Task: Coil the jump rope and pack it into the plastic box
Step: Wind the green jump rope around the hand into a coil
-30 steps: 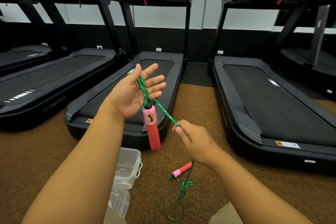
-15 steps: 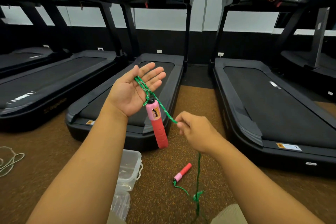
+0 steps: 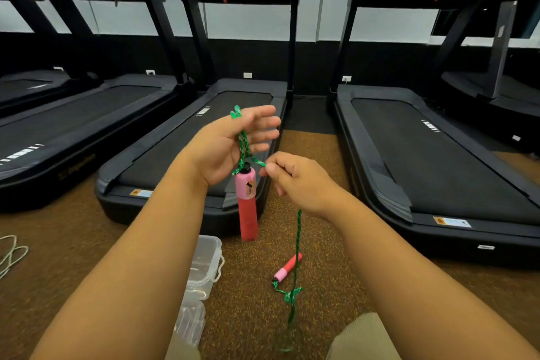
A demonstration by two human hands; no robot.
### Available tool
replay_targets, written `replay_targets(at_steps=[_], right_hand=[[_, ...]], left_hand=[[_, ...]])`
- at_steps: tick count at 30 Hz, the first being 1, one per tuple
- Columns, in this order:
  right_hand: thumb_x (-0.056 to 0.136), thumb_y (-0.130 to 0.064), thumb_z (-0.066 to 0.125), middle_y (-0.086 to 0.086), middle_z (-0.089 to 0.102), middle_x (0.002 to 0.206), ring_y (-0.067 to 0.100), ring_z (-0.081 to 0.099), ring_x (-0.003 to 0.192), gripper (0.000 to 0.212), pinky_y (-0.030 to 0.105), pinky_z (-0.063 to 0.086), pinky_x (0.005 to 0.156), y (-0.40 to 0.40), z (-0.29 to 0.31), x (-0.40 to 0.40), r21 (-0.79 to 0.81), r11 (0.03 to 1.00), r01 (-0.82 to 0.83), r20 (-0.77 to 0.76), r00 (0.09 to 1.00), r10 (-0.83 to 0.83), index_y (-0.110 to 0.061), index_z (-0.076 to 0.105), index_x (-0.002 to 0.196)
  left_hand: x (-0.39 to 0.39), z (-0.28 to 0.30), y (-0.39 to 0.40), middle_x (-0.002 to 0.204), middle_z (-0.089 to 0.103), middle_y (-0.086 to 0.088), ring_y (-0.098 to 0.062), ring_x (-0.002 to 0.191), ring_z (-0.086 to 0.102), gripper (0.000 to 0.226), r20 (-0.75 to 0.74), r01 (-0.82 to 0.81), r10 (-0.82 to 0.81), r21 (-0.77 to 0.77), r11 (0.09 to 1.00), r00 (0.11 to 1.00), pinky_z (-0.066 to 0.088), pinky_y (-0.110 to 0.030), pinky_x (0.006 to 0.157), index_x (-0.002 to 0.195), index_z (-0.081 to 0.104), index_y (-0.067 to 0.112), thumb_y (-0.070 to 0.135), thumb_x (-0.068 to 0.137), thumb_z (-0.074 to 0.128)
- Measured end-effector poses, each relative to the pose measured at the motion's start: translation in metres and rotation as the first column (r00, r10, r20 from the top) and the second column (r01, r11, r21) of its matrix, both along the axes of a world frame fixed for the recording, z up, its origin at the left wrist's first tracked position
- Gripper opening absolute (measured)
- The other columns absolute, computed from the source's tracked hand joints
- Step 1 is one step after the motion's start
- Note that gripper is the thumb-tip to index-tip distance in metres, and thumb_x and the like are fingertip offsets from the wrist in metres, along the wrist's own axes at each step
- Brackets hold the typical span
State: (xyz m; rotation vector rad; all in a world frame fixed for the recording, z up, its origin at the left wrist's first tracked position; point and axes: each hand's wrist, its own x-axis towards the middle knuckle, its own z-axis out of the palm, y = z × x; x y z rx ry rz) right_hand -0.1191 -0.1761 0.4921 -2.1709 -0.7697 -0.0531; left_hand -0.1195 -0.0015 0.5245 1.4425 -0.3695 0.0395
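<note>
Treadmills (image 3: 204, 131) stand in a row behind the plastic box (image 3: 204, 266), with a second handle (image 3: 287, 267) lying right of the box. Above it, left hand (image 3: 225, 149) is spread, rope (image 3: 244, 145) looped over the palm, handle (image 3: 247, 202) dangling. Right hand (image 3: 301, 181) pinches the rope.
</note>
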Motion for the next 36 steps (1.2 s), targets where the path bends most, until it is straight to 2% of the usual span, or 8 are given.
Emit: replay_targets(at_steps=[5, 11, 16, 24, 27, 29, 33, 36], right_hand=[[0.098, -0.030, 0.043, -0.006, 0.054, 0.071, 0.013, 0.051, 0.066, 0.022, 0.034, 0.044, 0.063, 0.009, 0.023, 0.006, 0.020, 1.000, 0.021, 0.102, 0.994, -0.023, -0.023, 0.058, 0.082], [0.096, -0.035, 0.045, -0.003, 0.062, 0.082, 0.017, 0.058, 0.077, 0.014, 0.040, 0.049, 0.070, 0.006, 0.018, -0.001, -0.064, 0.998, 0.005, 0.136, 0.991, 0.003, -0.029, 0.056, 0.093], [0.098, -0.035, 0.041, -0.004, 0.062, 0.076, 0.017, 0.057, 0.069, 0.021, 0.035, 0.049, 0.064, 0.002, 0.004, -0.009, -0.265, 0.961, 0.078, 0.349, 0.937, 0.020, -0.029, 0.057, 0.112], [0.094, -0.036, 0.050, -0.004, 0.061, 0.093, 0.018, 0.059, 0.083, 0.022, 0.037, 0.051, 0.069, 0.007, 0.022, -0.014, -0.373, 0.928, 0.025, 0.620, 0.750, 0.229, -0.019, 0.062, 0.095], [0.093, -0.037, 0.052, -0.003, 0.057, 0.091, 0.018, 0.057, 0.077, 0.024, 0.034, 0.049, 0.065, 0.009, 0.035, -0.013, -0.366, 0.930, 0.043, 0.659, 0.717, 0.226, -0.014, 0.060, 0.092], [0.092, -0.040, 0.051, -0.004, 0.049, 0.085, 0.017, 0.052, 0.071, 0.027, 0.033, 0.044, 0.062, 0.006, 0.044, -0.010, -0.351, 0.932, 0.086, 0.671, 0.718, 0.186, -0.014, 0.059, 0.093], [0.091, -0.040, 0.053, -0.004, 0.049, 0.087, 0.017, 0.053, 0.077, 0.025, 0.034, 0.046, 0.067, -0.001, 0.052, 0.000, -0.340, 0.929, 0.145, 0.646, 0.754, 0.119, -0.017, 0.060, 0.096], [0.093, -0.031, 0.053, -0.004, 0.051, 0.088, 0.016, 0.052, 0.080, 0.016, 0.036, 0.047, 0.072, -0.004, 0.049, 0.011, -0.278, 0.951, 0.137, 0.598, 0.799, 0.060, -0.019, 0.063, 0.096]], left_hand=[[0.001, -0.001, -0.015, 0.107, 0.064, -0.016, -0.024, 0.095, 0.055, 0.035, 0.062, -0.083, 0.066, 0.340, 0.937, 0.996, 0.044, -0.035, 0.084, 0.116, 0.065, 0.010, 0.024, 0.102, 0.036], [0.006, 0.005, -0.005, 0.120, 0.063, -0.017, -0.030, 0.116, 0.060, 0.043, -0.047, 0.028, -0.043, -0.284, 0.958, 0.998, 0.049, -0.038, 0.097, 0.127, 0.053, 0.002, 0.026, 0.103, 0.026], [0.004, 0.010, 0.013, 0.135, 0.054, -0.020, -0.033, 0.124, 0.054, 0.054, -0.027, 0.103, -0.127, -0.437, 0.893, 0.991, 0.045, -0.041, 0.103, 0.134, 0.047, 0.001, 0.038, 0.101, 0.025], [0.000, -0.002, 0.007, 0.129, 0.058, -0.022, -0.034, 0.119, 0.057, 0.082, -0.187, 0.168, -0.214, -0.235, 0.957, 0.959, 0.035, -0.046, 0.108, 0.132, 0.051, -0.001, 0.063, 0.093, 0.016], [-0.006, -0.009, 0.002, 0.084, 0.068, -0.017, -0.026, 0.078, 0.065, 0.091, -0.272, 0.304, -0.348, -0.191, 0.933, 0.897, 0.045, -0.040, 0.086, 0.104, 0.062, -0.008, 0.069, 0.090, 0.014], [-0.008, -0.015, -0.001, 0.071, 0.068, -0.012, -0.027, 0.077, 0.066, 0.093, -0.309, 0.358, -0.391, -0.160, 0.920, 0.867, 0.044, -0.045, 0.094, 0.088, 0.066, -0.003, 0.072, 0.087, 0.012], [-0.005, -0.019, 0.000, 0.111, 0.065, -0.030, -0.040, 0.104, 0.063, 0.105, -0.349, 0.426, -0.426, -0.080, 0.901, 0.835, 0.046, -0.045, 0.096, 0.103, 0.068, -0.005, 0.079, 0.078, 0.011], [-0.003, -0.019, 0.002, 0.112, 0.064, -0.031, -0.040, 0.104, 0.064, 0.110, -0.351, 0.475, -0.481, -0.110, 0.873, 0.803, 0.048, -0.045, 0.094, 0.115, 0.059, -0.012, 0.079, 0.079, 0.010]])
